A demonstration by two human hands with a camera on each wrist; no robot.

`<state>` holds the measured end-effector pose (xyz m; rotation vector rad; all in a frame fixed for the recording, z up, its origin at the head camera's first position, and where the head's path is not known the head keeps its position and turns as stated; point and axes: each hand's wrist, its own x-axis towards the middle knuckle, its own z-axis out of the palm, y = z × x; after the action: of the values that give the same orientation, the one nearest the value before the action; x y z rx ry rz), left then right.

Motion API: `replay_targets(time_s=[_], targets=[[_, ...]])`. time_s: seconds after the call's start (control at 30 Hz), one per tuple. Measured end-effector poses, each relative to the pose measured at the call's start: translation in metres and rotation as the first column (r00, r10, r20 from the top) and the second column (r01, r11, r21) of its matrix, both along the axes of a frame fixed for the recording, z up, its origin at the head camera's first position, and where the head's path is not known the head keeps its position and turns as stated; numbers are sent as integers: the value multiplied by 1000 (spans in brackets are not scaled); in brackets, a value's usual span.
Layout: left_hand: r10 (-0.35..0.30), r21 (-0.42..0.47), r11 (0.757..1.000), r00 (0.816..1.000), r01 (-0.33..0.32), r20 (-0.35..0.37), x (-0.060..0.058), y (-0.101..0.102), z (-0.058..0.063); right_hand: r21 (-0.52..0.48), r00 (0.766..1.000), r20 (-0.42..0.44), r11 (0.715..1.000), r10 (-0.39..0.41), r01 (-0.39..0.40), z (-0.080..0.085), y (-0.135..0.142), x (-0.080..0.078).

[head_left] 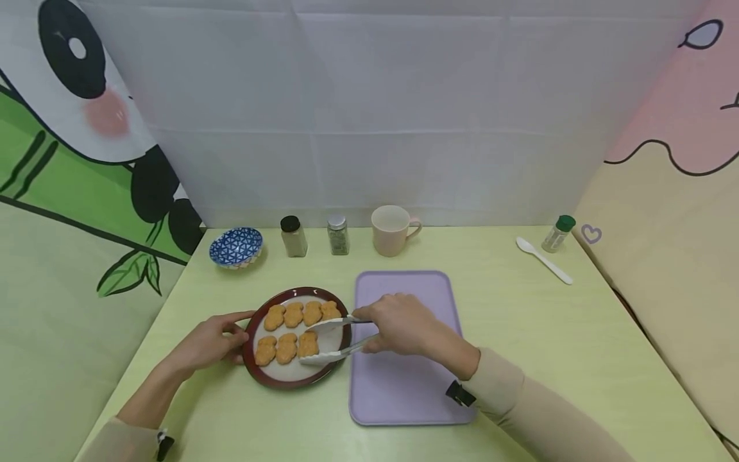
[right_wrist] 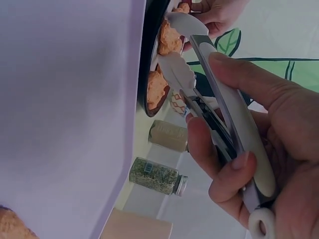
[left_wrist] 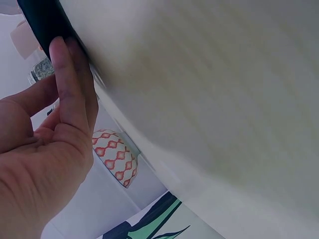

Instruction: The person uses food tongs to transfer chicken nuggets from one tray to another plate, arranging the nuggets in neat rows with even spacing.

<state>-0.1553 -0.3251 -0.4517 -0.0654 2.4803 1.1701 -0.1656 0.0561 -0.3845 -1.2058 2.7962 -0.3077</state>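
My right hand (head_left: 401,324) grips metal tongs (right_wrist: 227,107) with pale scalloped tips. The tips stand apart around the right-hand nugget (head_left: 308,344) of the front row; whether they touch it I cannot tell. Several golden nuggets lie in two rows on a white plate with a brown rim (head_left: 252,366). At the plate's left edge, my left hand (head_left: 210,343) holds the rim, its fingers (left_wrist: 70,89) against the dark edge in the left wrist view. A purple tray (head_left: 410,394) lies right of the plate, partly under my right hand. Another nugget (right_wrist: 15,226) shows on it in the right wrist view.
Along the back stand a blue-patterned bowl (head_left: 237,248), a black-capped jar (head_left: 294,239), a herb jar (head_left: 337,236) and a pink mug (head_left: 391,232). A white spoon (head_left: 544,260) and a green-capped bottle (head_left: 557,235) lie at the back right.
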Motion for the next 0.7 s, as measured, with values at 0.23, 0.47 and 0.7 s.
replay_targets(time_s=[0.23,0.47,0.7], targets=[[-2,-2,1000,1000,2,4,0,1,-1,8,1000,10,1000,-22,22,-1,-2,3],[-2,-12,1000,1000,2,-2,0,1,-1,-4,999,-19,1000,-25,25,4,3,7],[-3,-12,1000,1000,3,-3,0,0,-2,-28,998,-37,999,-41,40,16,27,9]])
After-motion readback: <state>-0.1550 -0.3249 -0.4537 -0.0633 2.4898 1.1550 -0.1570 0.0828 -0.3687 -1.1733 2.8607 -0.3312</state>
